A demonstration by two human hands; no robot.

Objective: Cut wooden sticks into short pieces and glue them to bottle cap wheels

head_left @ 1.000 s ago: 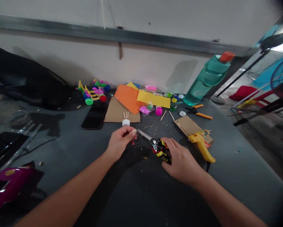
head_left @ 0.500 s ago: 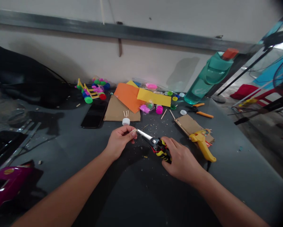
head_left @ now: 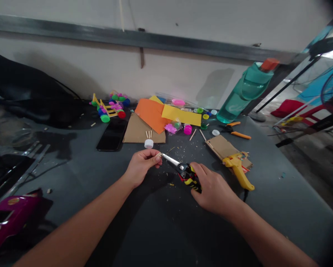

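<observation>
Between the thumb and fingers of my left hand (head_left: pixel 144 165) is a short thin wooden stick (head_left: pixel 159 154), mostly covered by the fingertips. My right hand (head_left: pixel 213 187) is wrapped round the black, yellow and red handles of a pair of snips (head_left: pixel 180 167). Their silver jaws meet the end of the stick at my left fingertips. Just beyond the left hand stands a white bottle cap (head_left: pixel 148 144). Several short stick pieces (head_left: pixel 149 134) lie behind it on a sheet of cardboard (head_left: pixel 133 129). Wood chips are scattered around the snips.
A yellow glue gun (head_left: pixel 237 168) rests on cardboard at the right, near orange-handled pliers (head_left: pixel 237 131). A teal bottle (head_left: pixel 246 92) stands behind. Left are a black phone (head_left: pixel 111 137) and a colourful toy model (head_left: pixel 108 109). Orange paper (head_left: pixel 151 113) lies at the back.
Both hands keep nearly the same pose, with the snips' jaws still at the stick. The whole view has shifted very slightly.
</observation>
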